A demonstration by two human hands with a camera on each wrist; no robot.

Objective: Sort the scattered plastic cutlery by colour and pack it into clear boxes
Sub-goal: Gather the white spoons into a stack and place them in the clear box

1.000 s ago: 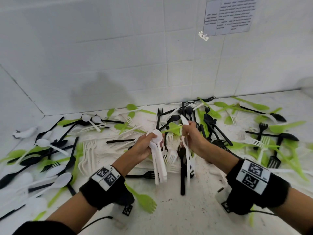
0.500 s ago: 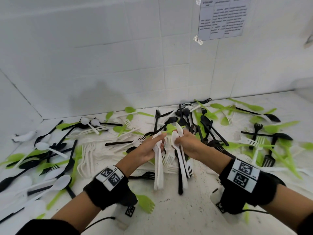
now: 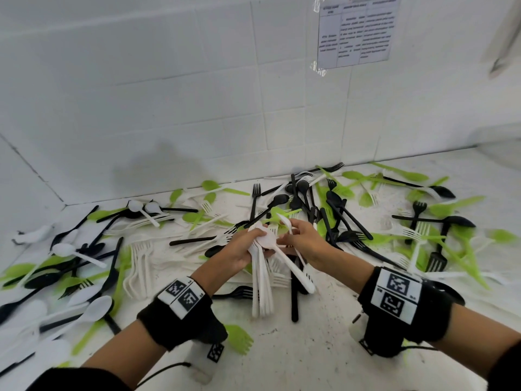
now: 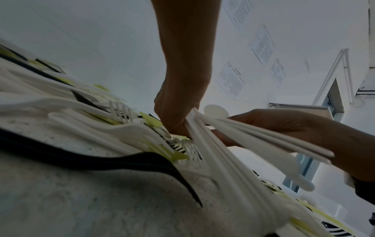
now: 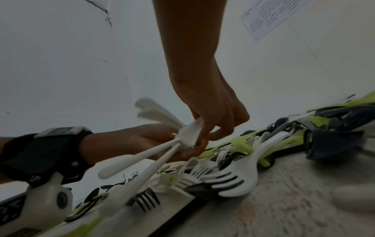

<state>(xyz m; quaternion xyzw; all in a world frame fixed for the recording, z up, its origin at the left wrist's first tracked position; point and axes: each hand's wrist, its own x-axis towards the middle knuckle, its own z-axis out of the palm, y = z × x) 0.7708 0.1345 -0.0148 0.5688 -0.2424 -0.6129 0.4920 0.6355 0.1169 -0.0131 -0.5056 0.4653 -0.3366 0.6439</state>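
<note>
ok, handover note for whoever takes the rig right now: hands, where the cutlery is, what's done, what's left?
Left hand: grips a bundle of white spoons, bowls at the fist, handles hanging toward the counter.
Right hand: pinches two more white spoons by their bowl ends, held against the left hand's bundle.
Elsewhere: black, green and white cutlery lies mixed across the counter, including a green fork near the left wrist and a black fork toward the wall.
Done: some white spoons gathered in hand.
Left: merge the two spoons into the bundle, sort everything else by colour, box it. No clear box can be made out in these views.
</note>
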